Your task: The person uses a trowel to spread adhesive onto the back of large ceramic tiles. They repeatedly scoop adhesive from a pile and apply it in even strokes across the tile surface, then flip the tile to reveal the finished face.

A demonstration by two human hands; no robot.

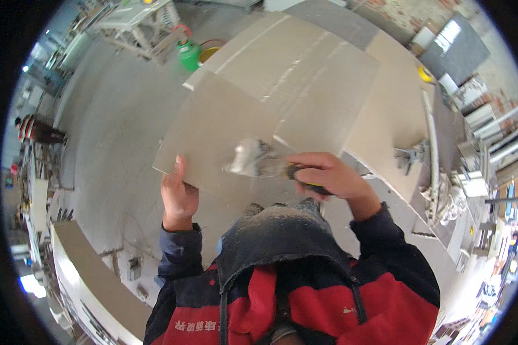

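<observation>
Step in hand, AFAICT: working the face of a panel [210, 118] w/ a scraper [258, 161]. The panel, thin, flat & grey-beige, is in front of the body, roughly btwn the two hands.

L hand [180, 198] is at the panel's near L edge, thumb up by the rim; its other fingers are mostly hidden, so can't tell if it's pinching the panel or just steadying it.

R hand [334, 175] is R of the panel, fingers wrapped round the scraper's black & yellow handle, a closed grip. The blade points L, over the panel's near R part. Too blurred to tell if it touches, or if the pale patch on it is paste or glare.

Larger boards [270, 43] w/ whitish streaks lie beyond the panel & to its R; it overlaps them in view, but can't tell if it rests on them. A green tank [189, 56] stands well apart, beyond the panel; a dark apron [282, 236] is on its near side.

Next move, IMO, calls for a steady panel, so L hand needs a sure hold; blade low, even pressure, & L thumb clear of the blade's line, since the edge points that way.
</observation>
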